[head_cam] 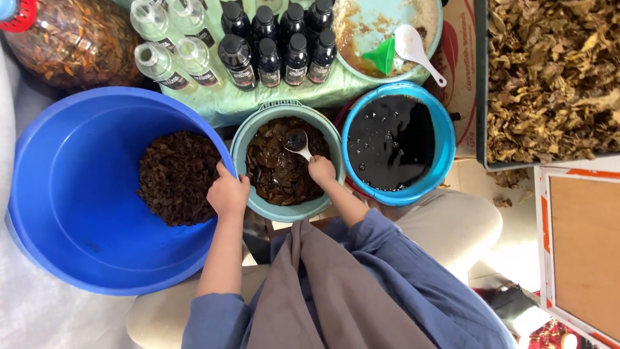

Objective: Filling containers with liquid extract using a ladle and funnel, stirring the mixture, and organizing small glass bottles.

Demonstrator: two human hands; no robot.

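Fingers of our right hand [321,170] clench the handle of a white ladle [297,142] dipped into wet brown leaves in the teal basin [255,139], while our left hand [227,194] grips its rim, seemingly steadying it, between the blue tub [77,129] and dark-liquid bucket [442,139].

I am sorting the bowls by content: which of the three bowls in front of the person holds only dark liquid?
The right blue bowl. The big blue bowl holds dry brown chips; the middle teal bowl holds wet leaves and a spoon.
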